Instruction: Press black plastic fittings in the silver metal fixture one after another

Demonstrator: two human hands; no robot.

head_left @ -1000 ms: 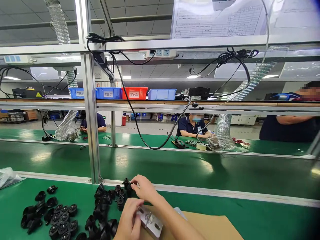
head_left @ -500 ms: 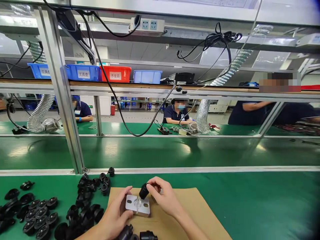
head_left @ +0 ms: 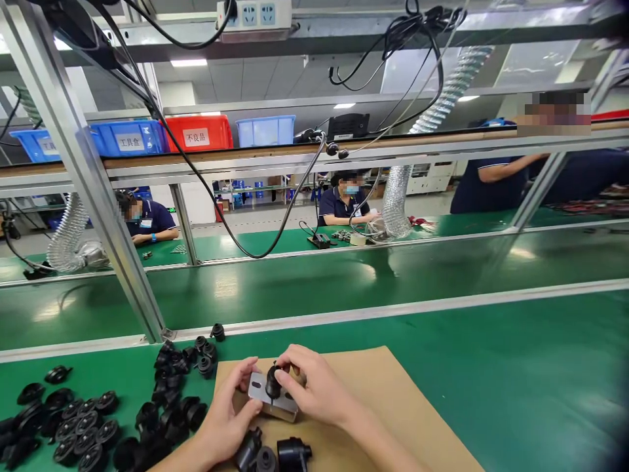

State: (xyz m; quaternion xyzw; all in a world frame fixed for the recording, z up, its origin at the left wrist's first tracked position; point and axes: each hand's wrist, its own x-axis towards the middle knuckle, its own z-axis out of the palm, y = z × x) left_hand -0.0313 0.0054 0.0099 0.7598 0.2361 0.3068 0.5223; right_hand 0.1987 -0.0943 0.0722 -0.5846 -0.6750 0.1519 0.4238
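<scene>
My left hand (head_left: pixel 230 413) grips the left end of a silver metal block (head_left: pixel 282 408) with slotted holes, thumb at the front and fingers behind. My right hand (head_left: pixel 314 387) pinches a small round black plastic part (head_left: pixel 273 381), which sits over the middle of the block's top face. Whether it is fully seated there I cannot tell. Close in front of the block, several black cylindrical parts (head_left: pixel 293 453) lie on a sheet of brown cardboard (head_left: pixel 383 406).
Many black round parts (head_left: pixel 86 426) are spread over the green bench at left, with more black parts (head_left: pixel 167 380) nearer the cardboard. A metal post (head_left: pixel 93 170) rises at left. A black cable (head_left: pixel 236 242) hangs ahead. Beyond it, co-workers sit across the bench.
My right hand has brought the black part left and down onto the middle of the block. The block has turned slightly in my left hand. The head view has tilted and shifted.
</scene>
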